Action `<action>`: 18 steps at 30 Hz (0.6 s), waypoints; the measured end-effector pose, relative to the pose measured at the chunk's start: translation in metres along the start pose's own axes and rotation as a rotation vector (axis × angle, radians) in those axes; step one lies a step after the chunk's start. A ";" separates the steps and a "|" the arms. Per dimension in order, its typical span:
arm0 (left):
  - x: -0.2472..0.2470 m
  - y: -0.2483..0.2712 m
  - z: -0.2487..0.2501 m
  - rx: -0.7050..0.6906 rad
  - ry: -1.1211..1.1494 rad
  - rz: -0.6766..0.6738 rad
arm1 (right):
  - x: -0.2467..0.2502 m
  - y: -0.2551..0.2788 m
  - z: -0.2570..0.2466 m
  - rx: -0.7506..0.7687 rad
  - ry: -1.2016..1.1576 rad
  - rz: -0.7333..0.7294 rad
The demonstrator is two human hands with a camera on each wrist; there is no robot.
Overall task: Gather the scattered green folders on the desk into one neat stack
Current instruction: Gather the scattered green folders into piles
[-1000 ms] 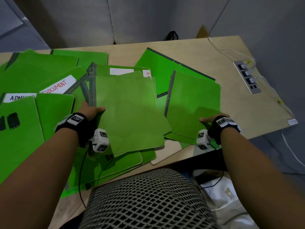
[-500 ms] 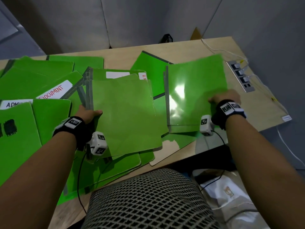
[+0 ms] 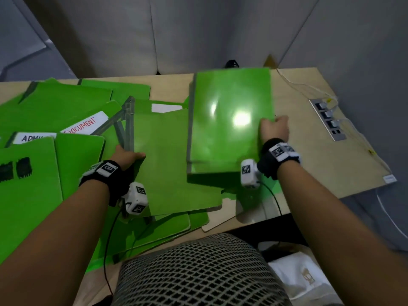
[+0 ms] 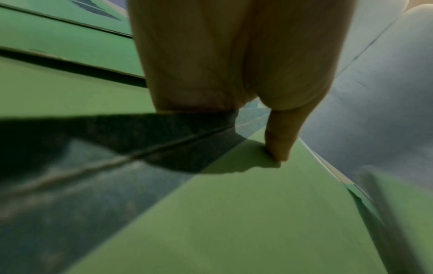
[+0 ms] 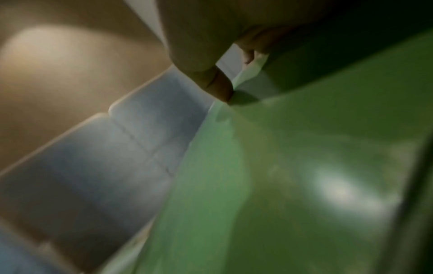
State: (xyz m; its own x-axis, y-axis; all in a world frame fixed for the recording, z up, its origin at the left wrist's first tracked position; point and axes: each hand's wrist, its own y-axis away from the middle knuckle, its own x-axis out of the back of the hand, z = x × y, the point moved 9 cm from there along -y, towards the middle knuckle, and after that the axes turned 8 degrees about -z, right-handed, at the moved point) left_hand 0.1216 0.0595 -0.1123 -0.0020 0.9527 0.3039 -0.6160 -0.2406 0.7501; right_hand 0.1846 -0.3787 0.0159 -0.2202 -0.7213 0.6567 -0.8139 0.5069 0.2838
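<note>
Several green folders lie scattered over the wooden desk. My right hand grips the right edge of a glossy green folder, lifted off the desk and tilted up; the right wrist view shows thumb on top of this folder and fingers beneath. My left hand holds the left edge of the top folder of a loose pile at centre, thumb pressing on its cover. Labelled folders lie at the left.
A power strip with white cables is set in the desk at the right. A mesh chair back stands at the near edge. Grey walls close in behind. A white bag lies on the floor at the right.
My right hand has lifted the glossy folder from the desk's right side and carried it up and leftward, tilting it. The left hand stays on the centre pile.
</note>
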 end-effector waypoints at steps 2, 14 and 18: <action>0.000 0.000 0.004 -0.021 0.052 0.000 | -0.040 0.009 0.011 0.002 0.094 -0.144; -0.003 -0.005 -0.001 0.008 0.053 -0.031 | -0.170 0.038 0.018 0.148 0.623 -0.614; -0.001 -0.004 -0.003 0.019 0.004 -0.025 | -0.175 0.038 0.012 0.222 0.722 -0.652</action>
State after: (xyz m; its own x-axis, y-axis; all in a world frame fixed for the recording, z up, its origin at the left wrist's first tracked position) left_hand 0.1218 0.0597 -0.1172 0.0102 0.9593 0.2823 -0.6011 -0.2197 0.7684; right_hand 0.1858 -0.2390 -0.0967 0.6254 -0.3303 0.7070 -0.7574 -0.0391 0.6517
